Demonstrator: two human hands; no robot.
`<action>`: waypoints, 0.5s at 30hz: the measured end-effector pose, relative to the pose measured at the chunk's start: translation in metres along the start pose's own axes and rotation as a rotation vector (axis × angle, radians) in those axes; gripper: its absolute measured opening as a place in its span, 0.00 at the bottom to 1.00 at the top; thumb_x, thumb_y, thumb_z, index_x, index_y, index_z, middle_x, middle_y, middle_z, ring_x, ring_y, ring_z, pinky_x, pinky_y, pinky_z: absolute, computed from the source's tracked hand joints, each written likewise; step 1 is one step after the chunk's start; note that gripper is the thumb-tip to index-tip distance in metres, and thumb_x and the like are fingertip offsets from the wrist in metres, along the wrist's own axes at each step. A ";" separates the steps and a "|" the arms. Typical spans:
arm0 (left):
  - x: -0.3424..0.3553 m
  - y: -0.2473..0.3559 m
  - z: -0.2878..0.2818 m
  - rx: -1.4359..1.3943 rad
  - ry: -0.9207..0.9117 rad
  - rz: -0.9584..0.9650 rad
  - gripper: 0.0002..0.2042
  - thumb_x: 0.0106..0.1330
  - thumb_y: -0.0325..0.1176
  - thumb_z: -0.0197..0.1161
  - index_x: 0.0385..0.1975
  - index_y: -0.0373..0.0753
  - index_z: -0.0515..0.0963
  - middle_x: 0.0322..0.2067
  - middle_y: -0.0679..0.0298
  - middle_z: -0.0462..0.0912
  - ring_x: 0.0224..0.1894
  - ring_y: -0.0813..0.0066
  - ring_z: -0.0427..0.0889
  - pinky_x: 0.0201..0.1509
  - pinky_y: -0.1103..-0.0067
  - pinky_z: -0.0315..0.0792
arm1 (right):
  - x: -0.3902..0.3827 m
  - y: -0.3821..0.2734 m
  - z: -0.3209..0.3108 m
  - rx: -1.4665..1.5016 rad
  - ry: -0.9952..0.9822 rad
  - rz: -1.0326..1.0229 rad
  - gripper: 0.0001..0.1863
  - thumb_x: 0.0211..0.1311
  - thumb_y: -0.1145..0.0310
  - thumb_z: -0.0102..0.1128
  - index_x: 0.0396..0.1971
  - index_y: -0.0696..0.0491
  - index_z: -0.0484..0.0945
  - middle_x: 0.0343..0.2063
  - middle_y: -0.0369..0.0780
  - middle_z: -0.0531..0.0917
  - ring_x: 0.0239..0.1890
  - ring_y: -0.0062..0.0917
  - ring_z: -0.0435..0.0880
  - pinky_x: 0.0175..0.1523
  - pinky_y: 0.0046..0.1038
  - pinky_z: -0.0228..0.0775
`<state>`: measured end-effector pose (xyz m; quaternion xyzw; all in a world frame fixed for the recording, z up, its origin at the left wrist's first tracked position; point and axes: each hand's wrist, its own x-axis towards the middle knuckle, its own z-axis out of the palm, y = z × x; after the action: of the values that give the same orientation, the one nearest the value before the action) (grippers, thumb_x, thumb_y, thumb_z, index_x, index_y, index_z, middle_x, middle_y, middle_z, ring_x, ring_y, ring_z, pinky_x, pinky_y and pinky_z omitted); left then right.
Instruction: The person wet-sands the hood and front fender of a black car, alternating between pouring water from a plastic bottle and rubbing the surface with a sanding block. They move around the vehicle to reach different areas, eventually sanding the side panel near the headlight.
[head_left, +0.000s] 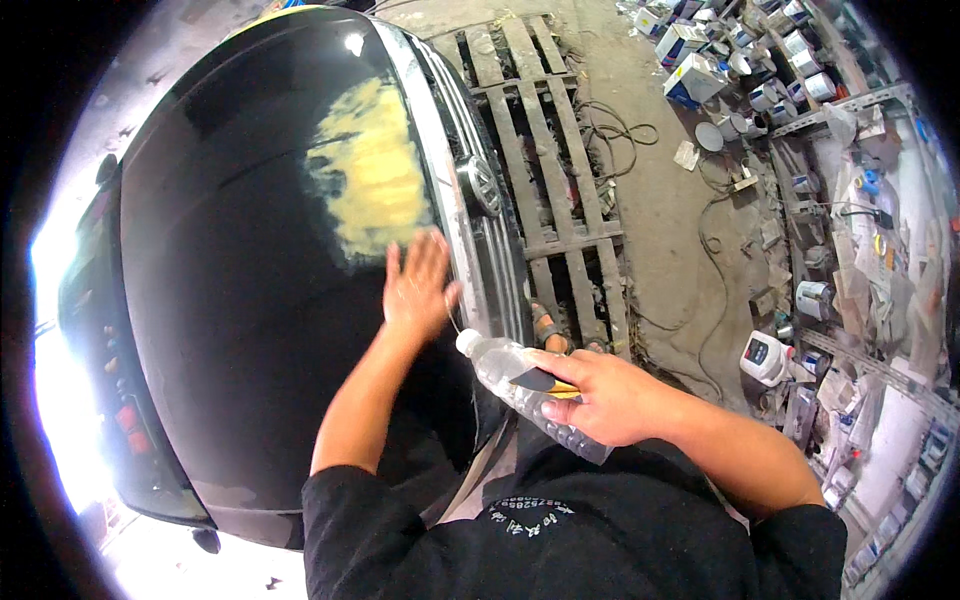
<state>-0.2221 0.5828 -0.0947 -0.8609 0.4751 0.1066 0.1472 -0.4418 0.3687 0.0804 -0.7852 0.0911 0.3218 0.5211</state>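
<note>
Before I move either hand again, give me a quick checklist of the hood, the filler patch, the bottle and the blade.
1. Left hand flat on the black car hood, at the lower edge of the yellow filler patch: ok.
2. Right hand gripping the clear plastic bottle: ok.
3. White cap on the bottle: ok; whether it is tight, cannot tell.
4. Dark blade pinned against the bottle under the thumb: ok.
5. Patch dry or smooth: cannot tell.
6. Footing: slatted wooden pallet and loose cables on the floor ahead: not ok.
</note>
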 end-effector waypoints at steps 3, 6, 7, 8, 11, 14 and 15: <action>0.073 -0.044 -0.019 0.001 0.070 -0.233 0.35 0.75 0.55 0.44 0.76 0.43 0.52 0.78 0.63 0.46 0.80 0.63 0.40 0.79 0.53 0.34 | 0.004 0.001 0.003 -0.050 0.041 -0.046 0.34 0.65 0.59 0.64 0.70 0.46 0.64 0.46 0.51 0.80 0.50 0.46 0.81 0.56 0.39 0.72; 0.103 -0.051 -0.025 0.082 0.067 -0.290 0.35 0.75 0.55 0.44 0.76 0.42 0.51 0.78 0.63 0.46 0.80 0.63 0.40 0.80 0.54 0.34 | 0.004 0.000 0.000 -0.031 0.050 -0.074 0.34 0.65 0.59 0.64 0.70 0.46 0.64 0.47 0.51 0.80 0.49 0.46 0.81 0.56 0.39 0.73; 0.100 -0.050 -0.026 0.101 0.068 -0.303 0.35 0.75 0.55 0.44 0.76 0.42 0.51 0.78 0.62 0.46 0.80 0.63 0.40 0.80 0.54 0.34 | 0.003 -0.001 0.001 -0.014 0.043 -0.087 0.34 0.65 0.59 0.63 0.70 0.46 0.64 0.47 0.51 0.80 0.49 0.46 0.81 0.56 0.39 0.73; 0.090 -0.043 -0.015 0.060 0.082 -0.245 0.36 0.74 0.55 0.46 0.76 0.40 0.51 0.78 0.61 0.46 0.80 0.63 0.41 0.80 0.56 0.34 | 0.002 0.000 0.001 0.006 0.040 -0.098 0.34 0.65 0.59 0.63 0.70 0.46 0.65 0.47 0.51 0.80 0.49 0.46 0.81 0.56 0.39 0.73; 0.040 0.019 -0.014 0.079 -0.102 -0.071 0.36 0.73 0.53 0.46 0.75 0.39 0.53 0.78 0.59 0.46 0.80 0.63 0.39 0.80 0.58 0.32 | -0.005 0.012 -0.007 -0.019 0.025 -0.033 0.34 0.65 0.58 0.64 0.70 0.46 0.65 0.47 0.50 0.80 0.50 0.46 0.81 0.56 0.38 0.73; -0.045 0.051 0.015 0.082 -0.020 -0.040 0.36 0.72 0.52 0.47 0.74 0.36 0.54 0.77 0.58 0.46 0.80 0.61 0.39 0.80 0.59 0.31 | -0.015 0.022 -0.009 0.019 -0.029 -0.074 0.36 0.63 0.57 0.62 0.71 0.44 0.62 0.47 0.55 0.80 0.52 0.52 0.78 0.58 0.44 0.71; -0.076 0.061 0.027 0.023 0.020 -0.067 0.36 0.72 0.52 0.48 0.74 0.36 0.54 0.77 0.58 0.46 0.80 0.60 0.38 0.80 0.58 0.31 | -0.020 0.025 -0.009 0.018 -0.038 -0.095 0.36 0.63 0.57 0.62 0.71 0.44 0.62 0.47 0.55 0.80 0.52 0.52 0.79 0.58 0.44 0.71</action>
<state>-0.3151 0.6210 -0.1046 -0.8756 0.4488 0.0873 0.1559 -0.4654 0.3461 0.0751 -0.7775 0.0466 0.3107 0.5447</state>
